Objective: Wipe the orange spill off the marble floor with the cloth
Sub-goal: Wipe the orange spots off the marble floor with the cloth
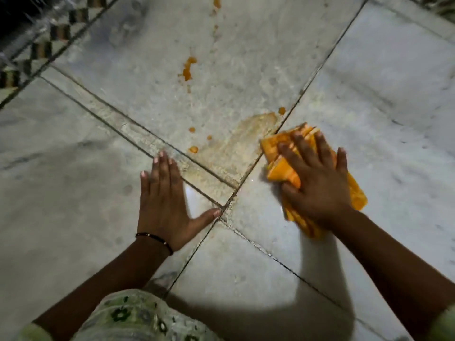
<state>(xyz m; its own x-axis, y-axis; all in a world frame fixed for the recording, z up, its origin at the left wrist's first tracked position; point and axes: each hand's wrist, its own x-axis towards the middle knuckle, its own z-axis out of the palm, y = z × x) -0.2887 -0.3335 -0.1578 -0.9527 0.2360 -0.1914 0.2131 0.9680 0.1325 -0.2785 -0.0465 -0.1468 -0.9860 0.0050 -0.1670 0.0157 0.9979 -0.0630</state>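
Pressing folded orange cloth (283, 172) flat w/ right hand (317, 183), fingers spread on top, just right of wet smear (236, 143), left hand (163, 203) splayed flat on marble floor (61, 168), orange spill (189, 68) blobs farther up.

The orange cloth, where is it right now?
In the head view, the folded orange cloth lies on the grey marble floor right of centre, pressed flat under the right hand, beside the smeared orange spill.

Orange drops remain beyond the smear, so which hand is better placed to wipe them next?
Right. The right hand already presses the cloth beside the smear; the left hand lies flat on the floor, bare.
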